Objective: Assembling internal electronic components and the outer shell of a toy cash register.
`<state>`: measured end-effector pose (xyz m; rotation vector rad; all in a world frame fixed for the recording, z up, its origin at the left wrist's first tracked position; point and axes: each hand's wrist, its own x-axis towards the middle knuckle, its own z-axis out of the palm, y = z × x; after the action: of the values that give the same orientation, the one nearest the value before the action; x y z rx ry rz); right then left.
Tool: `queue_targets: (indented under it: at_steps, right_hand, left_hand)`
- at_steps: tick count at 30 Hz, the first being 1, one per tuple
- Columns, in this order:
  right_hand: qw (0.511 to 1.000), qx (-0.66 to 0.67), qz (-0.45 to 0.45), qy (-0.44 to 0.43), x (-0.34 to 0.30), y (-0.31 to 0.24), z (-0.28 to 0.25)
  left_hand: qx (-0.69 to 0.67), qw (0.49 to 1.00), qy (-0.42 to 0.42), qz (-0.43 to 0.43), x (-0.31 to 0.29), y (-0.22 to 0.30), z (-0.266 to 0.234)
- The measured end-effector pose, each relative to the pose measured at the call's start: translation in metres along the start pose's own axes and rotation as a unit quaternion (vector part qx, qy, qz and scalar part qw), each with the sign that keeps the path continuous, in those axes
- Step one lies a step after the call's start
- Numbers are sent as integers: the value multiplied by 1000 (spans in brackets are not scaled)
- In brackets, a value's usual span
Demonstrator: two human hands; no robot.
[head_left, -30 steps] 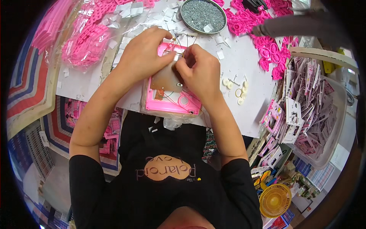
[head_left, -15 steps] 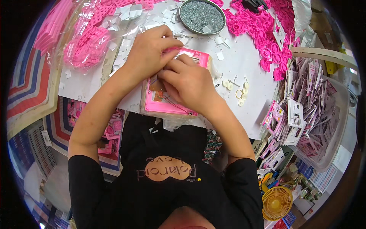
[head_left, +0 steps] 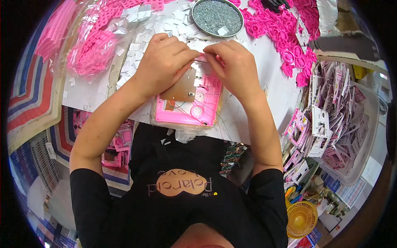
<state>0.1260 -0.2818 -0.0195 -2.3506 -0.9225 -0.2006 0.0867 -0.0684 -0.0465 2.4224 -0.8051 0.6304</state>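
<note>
A shallow pink plastic casing [head_left: 209, 111] lies open-side up on a wrapped block at the table's near edge. Inside it are a brown circuit board [head_left: 182, 87], thin wires and a pink ring [head_left: 197, 110]. Over the casing's far edge, my left hand [head_left: 165, 64] and my right hand [head_left: 239, 68] face each other with fingertips pinched close together. Between them shows a small pink plastic piece [head_left: 202, 56], partly hidden by the fingers. Both hands are closed on it; its full shape cannot be made out.
A round metal dish of screws [head_left: 217, 17] stands beyond my hands, with white paper squares [head_left: 134, 56] strewn to its left. Pink ring-shaped parts [head_left: 273, 31] pile up at the far right. A clear bin [head_left: 368, 153] of printed panels stands right, above a yellow basket [head_left: 302, 219].
My right hand has moved up and right, off the inside of the casing, to the pink piece at the far edge. The circuit board and ring are now uncovered.
</note>
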Motion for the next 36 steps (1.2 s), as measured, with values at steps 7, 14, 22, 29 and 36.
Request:
queue_targets:
  at_steps: [7, 14, 22, 29, 36]
  right_hand:
    - [992, -112, 45, -47, 2, -12, 5]
    - [982, -135, 56, -118, -26, -47, 1]
    - [991, -93, 30, -88, -43, -58, -3]
    - [996, -57, 17, -61, -61, -58, 7]
    - [999, -23, 24, -12, -67, -51, 13]
  left_hand:
    - [-75, 997, 23, -16, -7, -5, -5]
    - [-308, 937, -133, -94, 3, -21, -12]
    - [-182, 955, -226, -60, 14, -15, -20]
    - [-40, 973, -226, 29, 24, 3, -12]
    - [43, 917, -383, 100, 52, 17, -7]
